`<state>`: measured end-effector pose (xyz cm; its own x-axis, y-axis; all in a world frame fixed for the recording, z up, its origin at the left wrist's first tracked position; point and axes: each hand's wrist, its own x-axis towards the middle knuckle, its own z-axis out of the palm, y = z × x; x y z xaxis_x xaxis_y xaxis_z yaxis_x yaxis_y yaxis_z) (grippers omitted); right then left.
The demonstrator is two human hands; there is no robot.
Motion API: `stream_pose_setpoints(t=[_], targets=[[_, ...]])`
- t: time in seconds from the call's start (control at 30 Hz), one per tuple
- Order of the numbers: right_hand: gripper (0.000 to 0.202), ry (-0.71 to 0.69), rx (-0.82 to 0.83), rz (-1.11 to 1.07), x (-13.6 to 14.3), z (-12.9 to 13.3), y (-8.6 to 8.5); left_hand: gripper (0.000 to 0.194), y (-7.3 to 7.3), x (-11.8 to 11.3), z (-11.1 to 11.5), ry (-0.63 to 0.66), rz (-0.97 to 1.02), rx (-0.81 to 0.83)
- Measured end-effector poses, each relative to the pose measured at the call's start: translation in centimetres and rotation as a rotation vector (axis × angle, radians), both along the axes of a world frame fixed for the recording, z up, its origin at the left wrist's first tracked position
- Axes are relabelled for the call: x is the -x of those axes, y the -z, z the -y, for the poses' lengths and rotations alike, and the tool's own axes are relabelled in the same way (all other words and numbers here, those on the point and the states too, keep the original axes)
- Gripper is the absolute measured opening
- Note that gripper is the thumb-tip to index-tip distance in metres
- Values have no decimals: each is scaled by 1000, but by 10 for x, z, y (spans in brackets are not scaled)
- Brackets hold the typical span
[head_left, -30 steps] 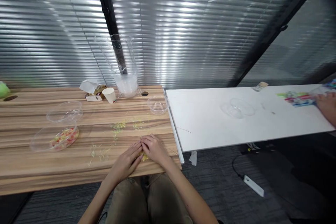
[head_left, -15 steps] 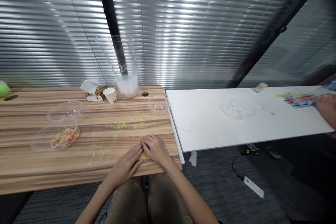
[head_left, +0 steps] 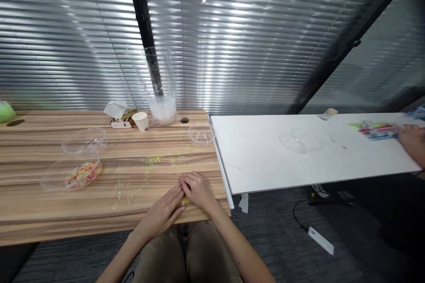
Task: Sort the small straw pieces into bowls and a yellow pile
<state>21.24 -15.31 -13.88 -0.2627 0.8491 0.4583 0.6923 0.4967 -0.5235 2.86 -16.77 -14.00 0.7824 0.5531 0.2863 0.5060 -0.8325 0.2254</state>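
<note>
My left hand (head_left: pixel 163 213) lies on the wood-grain table (head_left: pixel 126 216) near its front edge, fingers stretched toward my right hand (head_left: pixel 195 191). The fingertips of both hands meet. Between and under them shows a small patch of yellow bits (head_left: pixel 186 201); my right hand is curled over it, its grip hidden. Loose yellow-green shreds (head_left: pixel 152 160) are scattered beyond my hands and to the left. A clear round bowl (head_left: pixel 202 136) stands near the table's right edge. To the left, a clear container holds red and yellow pieces (head_left: pixel 84 174), with another clear container (head_left: pixel 84 140) behind.
A paper cup (head_left: pixel 141 121), a tissue box (head_left: pixel 122 122) and a plastic bag with white contents (head_left: pixel 162 108) stand at the back. On the adjoining white table (head_left: pixel 259 172) are clear lids (head_left: pixel 303 139), a jar (head_left: pixel 328 114) and colourful packs (head_left: pixel 375 130) by another person's hand.
The view has shifted slightly. My left hand has slid a little to the right over the yellow bits, and less of them shows between my hands.
</note>
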Motion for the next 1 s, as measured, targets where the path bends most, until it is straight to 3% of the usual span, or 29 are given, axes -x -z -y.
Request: stream_pose_setpoints(t=[0.2, 0.43, 0.8, 1.0], targets=[[19, 6, 9, -3, -1, 1, 0, 56, 3, -1, 3, 3, -6, 5], [17, -3, 8, 12, -1, 0, 0, 61, -3, 8, 5, -4, 23, 25], [18, -8, -6, 16, -2, 2, -1, 60, 1, 46, 13, -84, -36, 2], [19, -25, -9, -17, -3, 2, 2, 59, 4, 54, 23, -102, -45, -24]])
